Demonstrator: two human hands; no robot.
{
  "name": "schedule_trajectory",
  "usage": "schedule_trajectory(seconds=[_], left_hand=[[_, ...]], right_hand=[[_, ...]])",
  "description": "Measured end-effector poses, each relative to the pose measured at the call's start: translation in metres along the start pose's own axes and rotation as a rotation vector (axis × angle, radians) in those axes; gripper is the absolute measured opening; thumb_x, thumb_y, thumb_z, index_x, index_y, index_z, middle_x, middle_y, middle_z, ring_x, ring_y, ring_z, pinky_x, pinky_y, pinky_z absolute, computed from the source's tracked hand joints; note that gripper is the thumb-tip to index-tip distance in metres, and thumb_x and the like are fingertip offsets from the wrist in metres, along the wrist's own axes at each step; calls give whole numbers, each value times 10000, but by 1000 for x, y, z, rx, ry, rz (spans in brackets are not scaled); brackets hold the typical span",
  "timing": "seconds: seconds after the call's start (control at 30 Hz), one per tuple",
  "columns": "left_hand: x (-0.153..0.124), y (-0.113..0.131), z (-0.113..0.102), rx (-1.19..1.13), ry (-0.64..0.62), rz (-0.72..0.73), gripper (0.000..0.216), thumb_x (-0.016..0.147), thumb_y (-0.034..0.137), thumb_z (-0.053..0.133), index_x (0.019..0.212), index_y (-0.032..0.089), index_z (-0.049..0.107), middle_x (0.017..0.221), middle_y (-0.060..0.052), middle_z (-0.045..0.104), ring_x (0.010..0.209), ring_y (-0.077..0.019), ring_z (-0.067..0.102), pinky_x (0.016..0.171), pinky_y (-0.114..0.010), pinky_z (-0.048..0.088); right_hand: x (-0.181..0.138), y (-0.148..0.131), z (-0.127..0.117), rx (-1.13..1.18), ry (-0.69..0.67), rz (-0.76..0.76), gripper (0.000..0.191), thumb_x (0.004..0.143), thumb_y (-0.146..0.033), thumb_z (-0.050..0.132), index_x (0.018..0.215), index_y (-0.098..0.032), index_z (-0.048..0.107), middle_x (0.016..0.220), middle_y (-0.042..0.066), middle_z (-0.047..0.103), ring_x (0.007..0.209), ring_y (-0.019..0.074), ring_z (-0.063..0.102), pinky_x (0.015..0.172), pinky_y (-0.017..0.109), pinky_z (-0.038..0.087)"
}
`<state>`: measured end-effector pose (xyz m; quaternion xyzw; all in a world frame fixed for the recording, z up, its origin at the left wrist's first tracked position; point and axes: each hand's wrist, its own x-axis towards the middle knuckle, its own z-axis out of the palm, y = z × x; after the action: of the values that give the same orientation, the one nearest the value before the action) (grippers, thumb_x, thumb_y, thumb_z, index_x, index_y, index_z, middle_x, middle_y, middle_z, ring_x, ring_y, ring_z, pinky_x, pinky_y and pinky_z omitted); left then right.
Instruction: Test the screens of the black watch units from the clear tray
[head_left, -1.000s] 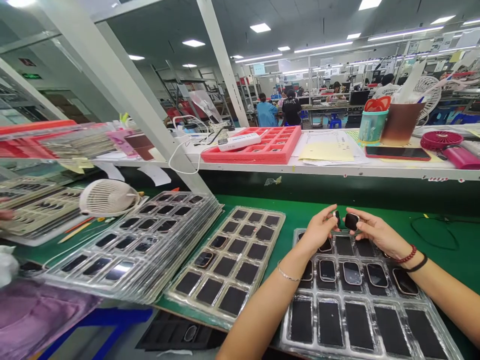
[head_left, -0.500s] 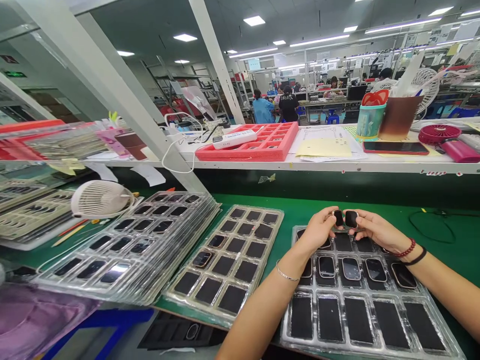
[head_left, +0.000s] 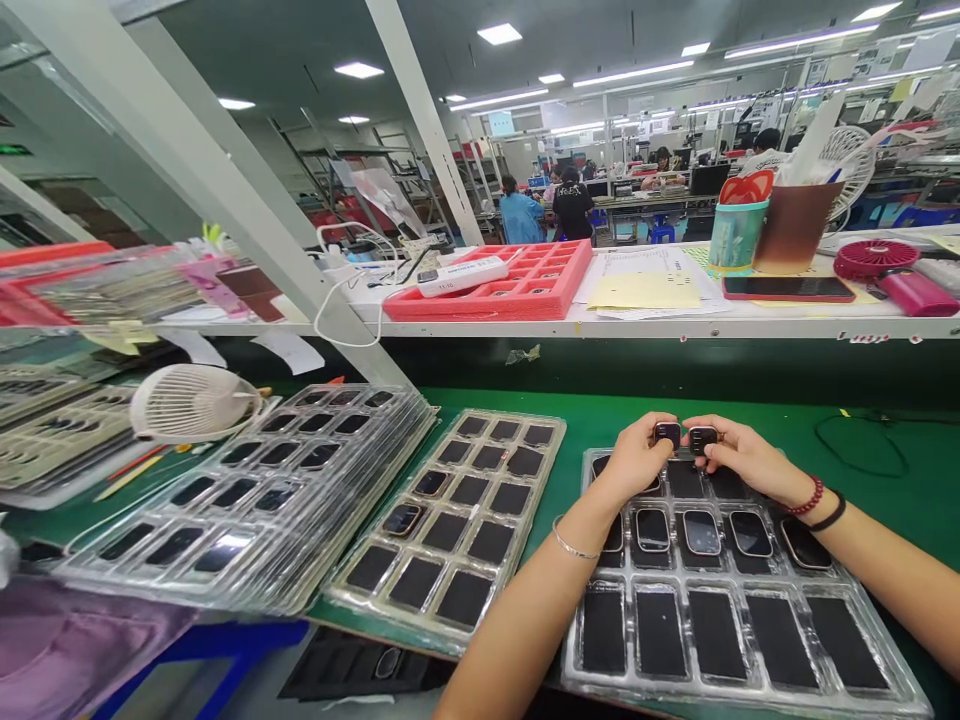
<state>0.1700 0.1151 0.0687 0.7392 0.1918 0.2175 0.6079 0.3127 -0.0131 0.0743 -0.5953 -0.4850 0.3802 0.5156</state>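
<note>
My left hand [head_left: 636, 452] grips a smartwatch [head_left: 667, 433] by its edges, its screen lit and facing me. Right beside it, my right hand [head_left: 739, 455] pinches another smartwatch [head_left: 703, 440], also with a lit screen. Both hands are raised over the back part of a clear plastic tray [head_left: 739, 590]. In that tray, a row of watch bodies with dark screens, such as this smartwatch [head_left: 702, 532], lies across the middle. The front row of pockets shows only black padding. My hands partly cover the back row.
Left of my arms lies a second tray [head_left: 480, 505] with two watches in it. Farther left rises a stack of clear trays [head_left: 247, 490] holding dark screens, with a white fan [head_left: 191, 402] behind. A shelf [head_left: 645, 328] bearing a red foam box [head_left: 559, 290] spans the back.
The screens of both watches have lit up and now show text. My left hand's watch has shifted slightly left, and my right thumb has moved down over the other screen's lower edge.
</note>
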Motion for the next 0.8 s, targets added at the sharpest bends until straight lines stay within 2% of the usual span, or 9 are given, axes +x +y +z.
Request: schedule_trajectory(seconds=[0.1, 0.2, 0.3, 0.5, 0.67, 0.8], left_hand=[[-2, 6, 0, 5, 7, -1, 237, 812, 190, 514, 1030, 152, 599, 885, -55, 661, 725, -139, 612, 708, -258, 491], [-4, 13, 0, -13, -14, -22, 202, 863, 242, 454, 943, 154, 617, 846, -45, 652, 674, -127, 612, 669, -242, 492], [-4, 14, 0, -23, -25, -23, 201, 858, 212, 448, 959, 153, 611, 861, -46, 649, 693, -128, 614, 674, -241, 495], [-1, 1, 0, 47, -16, 38, 315, 758, 109, 552, 1067, 161, 583, 984, -61, 654, 875, -157, 609, 789, -263, 484], [0, -2, -1, 37, -39, 36, 240, 789, 110, 497, 1005, 146, 597, 866, -47, 650, 702, -125, 604, 696, -254, 487], [0, 0, -1, 54, -41, 56, 219, 792, 112, 491, 975, 147, 605, 837, -41, 650, 691, -121, 597, 683, -244, 484]], right_hand=[[0, 2, -2, 6, -20, -7, 352, 832, -351, 568, 1140, -180, 559, 1007, 80, 638, 747, 162, 615, 617, 284, 518], [1, 7, -5, 35, -22, 20, 371, 864, -416, 530, 1140, -171, 565, 974, 84, 653, 655, 133, 598, 593, 281, 518], [1, 8, -5, 48, -29, 32, 366, 870, -422, 519, 1128, -168, 570, 936, 76, 662, 608, 116, 583, 585, 275, 511], [0, 3, -1, -8, -26, -17, 381, 813, -359, 597, 1147, -183, 550, 1005, 78, 649, 689, 138, 604, 592, 269, 505], [0, 5, -1, -18, -24, -3, 350, 837, -389, 566, 1106, -166, 549, 993, 85, 654, 646, 118, 586, 583, 262, 506], [1, 6, -2, -20, -34, -1, 333, 835, -399, 569, 1070, -164, 554, 972, 80, 656, 645, 118, 579, 594, 270, 506]])
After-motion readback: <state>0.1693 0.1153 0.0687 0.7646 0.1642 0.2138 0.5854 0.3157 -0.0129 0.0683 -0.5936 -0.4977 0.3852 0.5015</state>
